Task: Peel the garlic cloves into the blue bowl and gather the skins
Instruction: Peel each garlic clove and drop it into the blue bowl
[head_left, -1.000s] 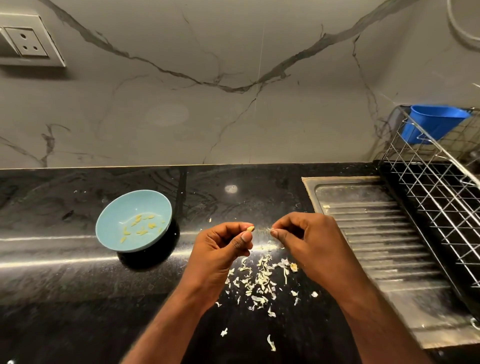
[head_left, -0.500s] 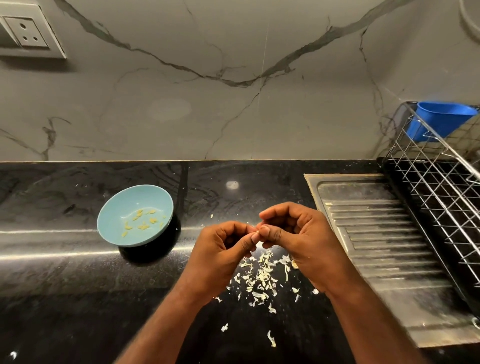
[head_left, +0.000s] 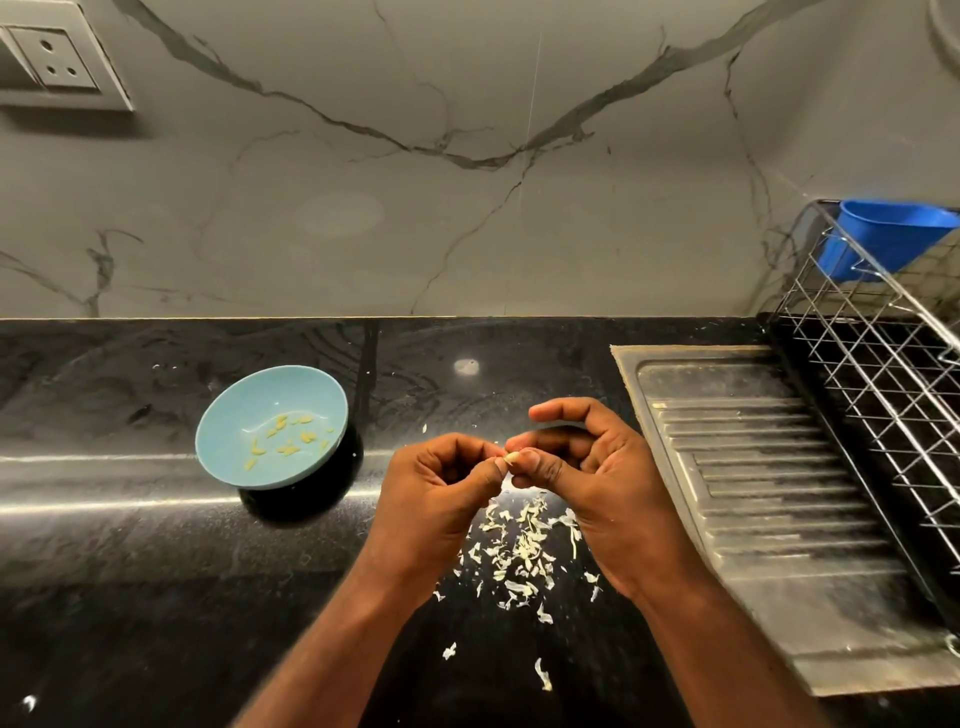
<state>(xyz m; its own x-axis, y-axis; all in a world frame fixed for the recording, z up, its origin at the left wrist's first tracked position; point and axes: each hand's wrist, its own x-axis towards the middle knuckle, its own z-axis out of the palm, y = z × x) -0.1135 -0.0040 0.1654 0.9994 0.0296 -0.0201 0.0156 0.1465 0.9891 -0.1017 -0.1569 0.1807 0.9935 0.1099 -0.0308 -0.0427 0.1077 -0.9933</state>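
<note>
Working together, the left hand (head_left: 436, 493) and right hand (head_left: 587, 478) pinch one small garlic clove (head_left: 512, 457) with curled fingers, right above the skins (head_left: 519, 551), so scraps likely land in one heap on the table (head_left: 130, 571). At ten o'clock, within reach, the blue bowl (head_left: 311, 389) holds peeled cloves (head_left: 283, 441).

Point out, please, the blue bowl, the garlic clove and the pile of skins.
blue bowl (head_left: 234, 415): head view, on the bare inner wall, left side.
garlic clove (head_left: 511, 458): head view, on its pale exposed end.
skins (head_left: 519, 551): head view, on the middle of the pile.
</note>
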